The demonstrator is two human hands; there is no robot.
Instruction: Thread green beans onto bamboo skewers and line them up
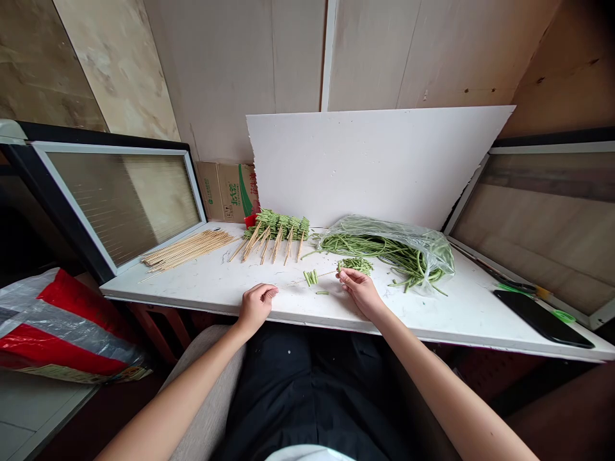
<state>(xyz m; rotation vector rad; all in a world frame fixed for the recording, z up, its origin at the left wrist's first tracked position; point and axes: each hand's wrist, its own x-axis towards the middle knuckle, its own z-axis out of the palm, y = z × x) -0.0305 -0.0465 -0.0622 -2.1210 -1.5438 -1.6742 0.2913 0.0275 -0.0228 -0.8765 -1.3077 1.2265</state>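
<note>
My left hand (259, 304) is closed near the front edge of the table, its thumb and finger pinching one end of a thin bamboo skewer (327, 273). Several short green bean pieces (310, 277) sit crosswise on the skewer, side by side. My right hand (358, 288) is pinched at the skewer's other end, with a bit of green bean showing at the fingertips. Just behind it lies a pile of cut bean pieces (358, 264). One loose bean piece (322, 292) rests on the white table (298, 307) below the skewer.
Filled bean skewers (283, 227) are stacked at the back, left of a clear plastic bag (435, 246) of long green beans (369, 245). Bare skewers (192, 248) lie at left. A black phone (542, 317) lies at right. A white board (375, 166) and cardboard box (223, 189) stand behind.
</note>
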